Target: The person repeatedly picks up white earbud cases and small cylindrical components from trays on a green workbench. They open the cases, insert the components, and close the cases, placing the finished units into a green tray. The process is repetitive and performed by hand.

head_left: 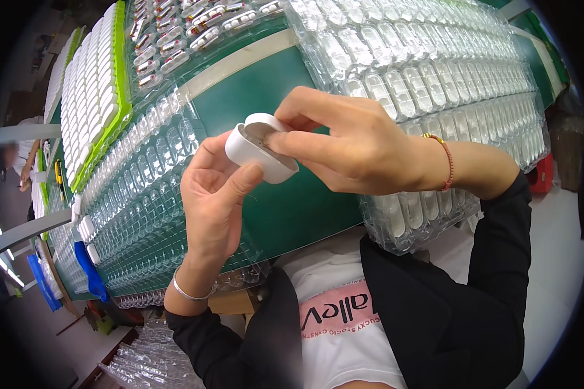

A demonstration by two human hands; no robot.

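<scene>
Over the green mat, a small white earbud case (275, 172) with its lid tipped up is held in front of me. My left hand (207, 194) is closed round it, with the thumb along its front wall and the fingers behind. My right hand (357, 142) is closed at the lid and the mouth of the case. Its fingertips reach into the opening, where they hide most of the inside. Whether they pinch a small part in there I cannot tell.
Clear plastic trays of white case shells (428, 91) are stacked on the right. Empty-looking clear trays (149, 201) lie on the left. Beyond stand a green-edged tray of white pieces (97, 91) and trays of small metallic parts (175, 39). A blue object (89, 272) lies at the left edge.
</scene>
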